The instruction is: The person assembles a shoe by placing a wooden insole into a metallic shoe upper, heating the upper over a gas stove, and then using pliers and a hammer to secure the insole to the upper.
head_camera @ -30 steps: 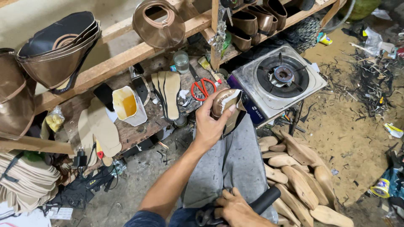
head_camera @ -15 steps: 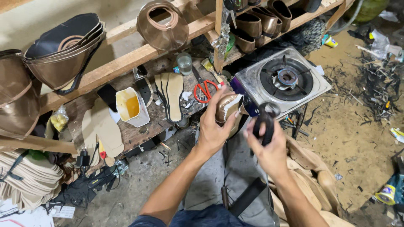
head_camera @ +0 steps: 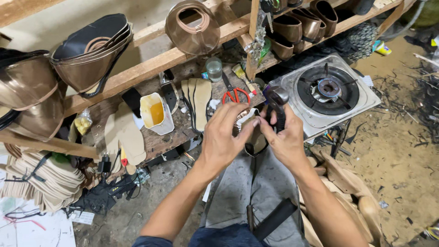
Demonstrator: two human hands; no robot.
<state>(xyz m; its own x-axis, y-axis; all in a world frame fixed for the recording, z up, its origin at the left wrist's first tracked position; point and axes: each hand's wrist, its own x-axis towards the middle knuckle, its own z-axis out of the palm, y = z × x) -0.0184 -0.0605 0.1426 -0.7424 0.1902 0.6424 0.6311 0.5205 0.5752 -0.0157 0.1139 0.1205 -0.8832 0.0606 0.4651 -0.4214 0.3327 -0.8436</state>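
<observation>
Both hands grasp: left hand [head_camera: 225, 137] covers a bronze shoe [head_camera: 253, 142] (mostly hidden), right hand [head_camera: 283, 137] clenches a dark tool [head_camera: 275, 103].

A bronze-brown shoe upper [head_camera: 250, 132], glossy and partly mounted on a form, sits just under the left fingers, mostly hidden behind them, its dark opening showing below the fingertips. A black-handled tool with a rounded metal head [head_camera: 275, 103] stands upright, its handle enclosed by the right fingers and its head poking above them.

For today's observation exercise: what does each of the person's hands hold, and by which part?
Right hand grips black pincers by the handles. Left hand steadies a bronze shoe upper from its side.
</observation>
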